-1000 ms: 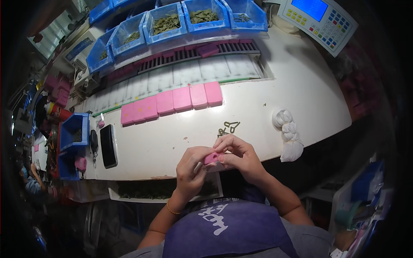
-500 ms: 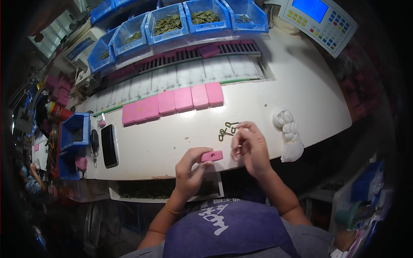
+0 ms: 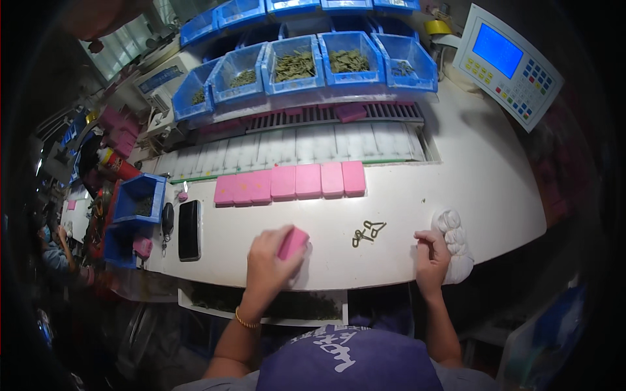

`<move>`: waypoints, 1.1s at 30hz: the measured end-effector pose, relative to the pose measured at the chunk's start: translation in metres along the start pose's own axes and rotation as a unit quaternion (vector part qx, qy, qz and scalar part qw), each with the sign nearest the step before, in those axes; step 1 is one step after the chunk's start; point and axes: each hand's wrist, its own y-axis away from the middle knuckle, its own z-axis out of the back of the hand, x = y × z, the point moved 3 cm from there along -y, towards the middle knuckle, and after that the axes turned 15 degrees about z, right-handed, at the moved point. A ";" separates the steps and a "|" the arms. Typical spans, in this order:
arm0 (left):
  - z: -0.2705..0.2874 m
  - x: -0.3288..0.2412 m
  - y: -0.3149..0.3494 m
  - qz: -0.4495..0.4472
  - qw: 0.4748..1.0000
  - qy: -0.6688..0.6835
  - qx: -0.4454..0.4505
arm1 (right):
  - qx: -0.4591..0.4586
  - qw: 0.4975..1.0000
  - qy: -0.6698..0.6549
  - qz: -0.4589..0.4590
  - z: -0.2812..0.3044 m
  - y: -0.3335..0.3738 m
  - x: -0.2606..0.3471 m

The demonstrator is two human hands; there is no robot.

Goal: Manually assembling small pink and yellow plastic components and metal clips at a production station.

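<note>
My left hand (image 3: pixel 266 260) is closed around a pink block (image 3: pixel 293 243) just over the bench's near side, with the block's broad face tilted up. Its fingers hide part of the block. To the right, my right hand (image 3: pixel 432 264) has its fingers curled together at the left side of a bundle of white cord (image 3: pixel 454 241). Anything between those fingertips is too small to make out. Between my hands lies a small cluster of olive-green metal loops (image 3: pixel 368 232). Beyond them stretches a row of several pink blocks (image 3: pixel 283 183), lying side by side.
Blue bins (image 3: pixel 291 64) holding small green parts stand along the back, behind a slotted rack (image 3: pixel 313 117). A phone (image 3: pixel 189 230) lies at left near more blue bins (image 3: pixel 139 199). At back right is a scale's control panel (image 3: pixel 508 65). An open drawer (image 3: pixel 261 306) sits below the bench edge.
My right hand has moved away from the pink block, rightward to the white cord. My left hand has turned the block, so its holed face no longer shows. The whole view has shifted.
</note>
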 end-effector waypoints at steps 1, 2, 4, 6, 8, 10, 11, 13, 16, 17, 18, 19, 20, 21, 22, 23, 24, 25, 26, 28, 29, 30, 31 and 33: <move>0.004 -0.003 -0.014 0.012 0.999 0.031 -0.020 | 0.000 1.000 -0.007 0.006 0.002 -0.002 0.005; 0.008 -0.007 -0.036 0.025 0.998 0.022 -0.062 | 0.008 1.000 0.005 0.010 0.004 -0.003 0.009; 0.008 0.001 -0.098 0.033 0.989 -0.001 -0.144 | 0.019 1.000 0.008 0.020 0.004 -0.005 0.014; 0.008 0.023 -0.156 0.044 0.977 -0.068 -0.199 | 0.049 0.997 0.033 0.052 0.000 -0.004 0.016; -0.001 0.036 -0.193 0.057 0.969 -0.113 -0.212 | 0.049 0.997 0.024 0.054 0.000 -0.001 0.015; -0.018 0.046 -0.219 0.158 0.956 -0.199 -0.149 | 0.043 0.998 0.025 0.050 0.002 -0.001 0.013; -0.021 0.049 -0.223 0.151 0.957 -0.197 -0.147 | 0.039 0.998 0.018 0.055 0.001 0.000 0.013; -0.025 0.042 -0.214 0.075 0.936 -0.239 -0.247 | 0.028 0.998 0.022 0.053 0.002 0.001 0.013; -0.039 0.000 -0.187 -0.076 0.992 -0.078 -0.068 | 0.032 0.996 0.031 0.073 -0.003 -0.007 0.019; -0.051 -0.020 -0.171 -0.131 0.990 -0.058 -0.007 | 0.033 0.997 0.022 0.069 -0.002 -0.009 0.020; -0.068 -0.041 -0.152 -0.185 0.981 -0.035 0.055 | 0.035 0.997 0.016 0.065 -0.002 -0.009 0.020; -0.077 -0.066 -0.133 -0.201 0.971 -0.066 0.110 | 0.033 0.997 0.027 0.060 0.001 -0.008 0.017; -0.088 -0.075 -0.126 -0.208 0.969 -0.077 0.108 | 0.034 0.997 0.020 0.061 0.001 -0.009 0.018; -0.094 -0.079 -0.123 -0.214 0.967 -0.089 0.104 | 0.035 0.997 0.012 0.063 0.000 -0.009 0.018; -0.093 -0.081 -0.124 -0.216 0.967 -0.088 0.102 | 0.034 0.997 0.013 0.065 0.000 -0.008 0.017; -0.092 -0.083 -0.127 -0.195 0.968 -0.103 0.117 | 0.039 0.997 0.004 0.070 0.000 -0.007 0.015; -0.093 -0.084 -0.129 -0.176 0.968 -0.118 0.135 | 0.042 0.997 -0.002 0.072 0.000 -0.005 0.015; -0.089 -0.086 -0.127 -0.180 0.967 -0.117 0.134 | 0.039 0.997 0.000 0.074 0.000 -0.004 0.017; -0.082 -0.087 -0.121 -0.209 0.967 -0.078 0.122 | 0.030 0.997 -0.067 0.004 -0.003 -0.003 0.016; -0.071 -0.096 -0.104 -0.242 0.963 -0.038 0.114 | 0.017 0.989 -0.130 -0.068 -0.006 -0.005 0.017; -0.063 -0.102 -0.085 -0.272 0.951 0.030 0.141 | 0.047 0.961 -0.238 -0.135 -0.009 -0.007 0.022; -0.054 -0.109 -0.063 -0.299 0.934 0.098 0.169 | 0.076 0.915 -0.341 -0.202 -0.011 -0.007 0.030; -0.046 -0.113 -0.042 -0.310 0.922 0.099 0.210 | 0.106 0.897 -0.383 -0.195 -0.017 -0.008 0.043; -0.032 -0.112 -0.004 -0.316 0.902 0.091 0.280 | 0.185 0.901 -0.363 -0.147 -0.027 -0.002 0.055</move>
